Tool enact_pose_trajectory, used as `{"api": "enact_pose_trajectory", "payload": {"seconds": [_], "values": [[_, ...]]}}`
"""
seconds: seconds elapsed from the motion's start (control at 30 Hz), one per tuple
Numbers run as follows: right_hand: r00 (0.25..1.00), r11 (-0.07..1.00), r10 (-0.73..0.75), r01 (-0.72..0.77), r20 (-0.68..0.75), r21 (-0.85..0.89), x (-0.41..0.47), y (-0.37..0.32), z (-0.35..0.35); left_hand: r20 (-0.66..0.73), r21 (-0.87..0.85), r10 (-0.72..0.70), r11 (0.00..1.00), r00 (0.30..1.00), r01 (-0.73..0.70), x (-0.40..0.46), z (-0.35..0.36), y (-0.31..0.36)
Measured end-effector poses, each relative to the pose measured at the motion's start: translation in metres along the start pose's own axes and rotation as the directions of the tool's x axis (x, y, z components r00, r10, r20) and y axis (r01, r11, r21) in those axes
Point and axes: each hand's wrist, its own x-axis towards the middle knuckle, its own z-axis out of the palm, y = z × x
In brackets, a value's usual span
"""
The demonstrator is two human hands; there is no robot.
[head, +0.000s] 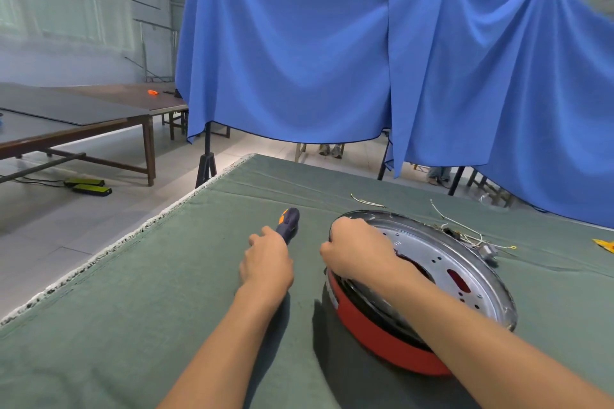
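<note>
A round red appliance base (375,325) with a silver metal plate (445,262) on top lies upside down on the green cloth-covered table (133,309). My right hand (357,249) grips the plate's far left rim, fingers curled over the edge. Left of it, my left hand (267,262) holds a dark blue and orange electric screwdriver (289,221), whose handle points away from me. Its tip is hidden under my hand.
Loose white wires (461,227) and a small component lie behind the appliance. A yellow object (604,244) sits at the right edge. A blue curtain (365,60) hangs behind the table. Brown tables (83,123) stand to the left.
</note>
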Motion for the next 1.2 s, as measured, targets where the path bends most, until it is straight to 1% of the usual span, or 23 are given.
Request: {"api": "enact_pose_trajectory", "payload": {"seconds": [0.07,0.13,0.2,0.27,0.3,0.33,0.4,0.47,0.5,0.53,0.6,0.67,0.7,0.73,0.77,0.83,0.9,0.93,0.97,1.0,1.07,1.13,1.2], "values": [[0.996,0.999,-0.002,-0.002,-0.085,-0.044,-0.004,-0.001,-0.014,-0.007,0.067,0.012,0.998,1.0,-0.012,-0.008,0.0,0.002],[0.986,0.999,0.022,-0.029,-0.164,-0.041,-0.006,0.004,-0.033,-0.043,0.154,0.038,0.988,0.998,-0.031,-0.014,-0.002,0.002],[0.973,0.998,0.062,-0.053,-0.223,0.044,-0.004,0.015,-0.058,-0.109,0.274,0.125,0.958,0.986,-0.091,-0.017,-0.004,0.006],[0.947,0.98,0.103,-0.045,-0.305,0.194,0.0,0.029,-0.083,-0.174,0.305,0.23,0.937,0.958,-0.169,-0.02,-0.004,0.013],[0.924,0.958,0.134,-0.028,-0.359,0.285,0.001,0.035,-0.095,-0.204,0.261,0.269,0.942,0.941,-0.213,-0.022,-0.005,0.017],[0.897,0.922,0.173,-0.002,-0.407,0.387,0.001,0.041,-0.104,-0.234,0.174,0.289,0.952,0.928,-0.252,-0.023,-0.004,0.02],[0.833,0.802,0.293,0.053,-0.469,0.595,0.0,0.052,-0.115,-0.288,-0.096,0.259,0.95,0.922,-0.297,-0.026,-0.003,0.025],[0.756,0.658,0.447,0.083,-0.478,0.748,-0.002,0.063,-0.113,-0.298,-0.4,0.18,0.868,0.938,-0.293,-0.028,-0.003,0.026],[0.723,0.59,0.513,0.094,-0.462,0.802,-0.002,0.068,-0.11,-0.295,-0.513,0.142,0.811,0.945,-0.282,-0.028,-0.004,0.025],[0.707,0.517,0.559,0.11,-0.432,0.849,-0.002,0.074,-0.104,-0.292,-0.6,0.109,0.753,0.95,-0.271,-0.028,-0.004,0.024],[0.715,0.347,0.609,0.149,-0.343,0.926,-0.002,0.085,-0.088,-0.242,-0.775,0.049,0.591,0.969,-0.223,-0.029,-0.008,0.023],[0.745,0.138,0.632,0.163,-0.213,0.977,-0.004,0.096,-0.072,-0.141,-0.921,0.023,0.363,0.99,-0.14,-0.027,-0.014,0.023],[0.756,0.04,0.637,0.164,-0.152,0.986,-0.005,0.102,-0.064,-0.068,-0.963,0.028,0.261,0.997,-0.073,-0.026,-0.017,0.022],[0.767,-0.053,0.635,0.158,-0.089,0.986,-0.007,0.107,-0.058,0.011,-0.985,0.035,0.172,0.999,0.004,-0.025,-0.02,0.02],[0.783,-0.141,0.621,0.161,-0.039,0.977,-0.011,0.111,-0.052,0.081,-0.99,0.037,0.121,0.996,0.076,-0.023,-0.021,0.019],[0.81,-0.274,0.585,0.16,0.033,0.948,-0.021,0.119,-0.041,0.182,-0.976,0.062,0.132,0.981,0.172,-0.023,-0.022,0.017],[0.859,-0.375,0.506,0.132,0.083,0.918,-0.025,0.125,-0.028,0.281,-0.957,0.161,0.126,0.946,0.263,-0.028,-0.023,0.022],[0.882,-0.422,0.46,0.113,0.106,0.9,-0.024,0.129,-0.019,0.322,-0.947,0.213,0.09,0.923,0.309,-0.031,-0.023,0.026],[0.882,-0.448,0.45,0.089,0.138,0.89,-0.023,0.134,-0.01,0.334,-0.942,0.241,0.042,0.911,0.334,-0.034,-0.023,0.03],[0.856,-0.455,0.486,0.075,0.177,0.888,-0.02,0.139,-0.001,0.325,-0.942,0.243,-0.003,0.914,0.336,-0.035,-0.021,0.034],[0.807,-0.449,0.544,0.049,0.23,0.892,-0.016,0.146,0.016,0.292,-0.951,0.214,-0.041,0.932,0.307,-0.036,-0.016,0.041],[0.79,-0.453,0.543,-0.011,0.286,0.891,-0.012,0.152,0.029,0.286,-0.954,0.178,-0.034,0.942,0.296,-0.036,-0.012,0.048],[0.768,-0.505,0.52,-0.076,0.373,0.86,-0.007,0.157,0.035,0.319,-0.945,0.139,-0.028,0.937,0.326,-0.033,-0.009,0.057]]}}
